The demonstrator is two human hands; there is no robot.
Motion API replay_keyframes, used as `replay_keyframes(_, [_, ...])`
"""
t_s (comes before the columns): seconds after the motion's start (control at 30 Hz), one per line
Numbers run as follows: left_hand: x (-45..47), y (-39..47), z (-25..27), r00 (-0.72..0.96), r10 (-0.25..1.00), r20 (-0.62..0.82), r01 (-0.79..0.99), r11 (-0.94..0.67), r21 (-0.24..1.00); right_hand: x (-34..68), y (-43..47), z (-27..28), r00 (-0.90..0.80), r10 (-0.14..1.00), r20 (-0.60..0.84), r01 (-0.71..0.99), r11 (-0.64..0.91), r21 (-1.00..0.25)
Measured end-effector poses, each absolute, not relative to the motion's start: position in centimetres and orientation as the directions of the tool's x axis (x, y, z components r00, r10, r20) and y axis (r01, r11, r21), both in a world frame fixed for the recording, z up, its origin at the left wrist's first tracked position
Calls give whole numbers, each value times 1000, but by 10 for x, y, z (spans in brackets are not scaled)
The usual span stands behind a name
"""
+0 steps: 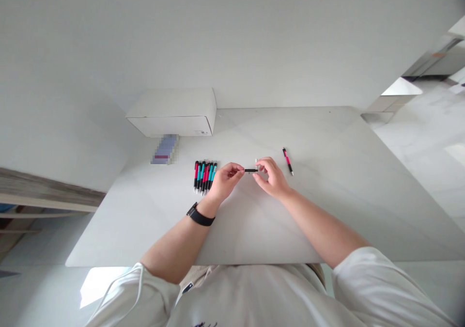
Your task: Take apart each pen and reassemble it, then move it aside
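My left hand [228,179] pinches a short black pen part [250,170] between thumb and fingers, level above the table. It points right, toward my right hand [271,178]. The thumb and forefinger of that hand are apart on either side of the part's right end. By the right forefinger shows a tiny pale piece [256,162], too small to make out. Beside my left hand lies a row of several red and teal pens [204,177] with black grips. To the right of my right hand, a single red and black pen [288,161] lies by itself.
A white box [170,125] stands at the back left of the white table [327,210], against the wall. In front of the box lies a bluish, blurred-out packet [165,149]. The table's front edge runs close to my body.
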State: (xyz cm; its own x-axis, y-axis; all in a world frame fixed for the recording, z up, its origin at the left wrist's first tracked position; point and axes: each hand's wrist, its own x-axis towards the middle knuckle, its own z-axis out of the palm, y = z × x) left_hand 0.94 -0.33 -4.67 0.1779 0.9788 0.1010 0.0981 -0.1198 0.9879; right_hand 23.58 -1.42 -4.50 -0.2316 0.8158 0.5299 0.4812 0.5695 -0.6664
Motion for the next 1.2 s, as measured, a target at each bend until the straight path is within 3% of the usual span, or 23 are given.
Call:
replay_keyframes(0.93, [9,-4,-44,202,973,115,156,-147,977,237,-13,-46,-259,808,530,501,581,-641])
replay_keyframes(1.07, [8,-5,-42,217,963,158,251,-212,945,236,-12,-46,-264,795,546,501,597,-627])
replay_keyframes(1.2, [9,-9,-36,258,918,302,434,-389,813,236,-11,-46,-254,791,557,539,594,-598])
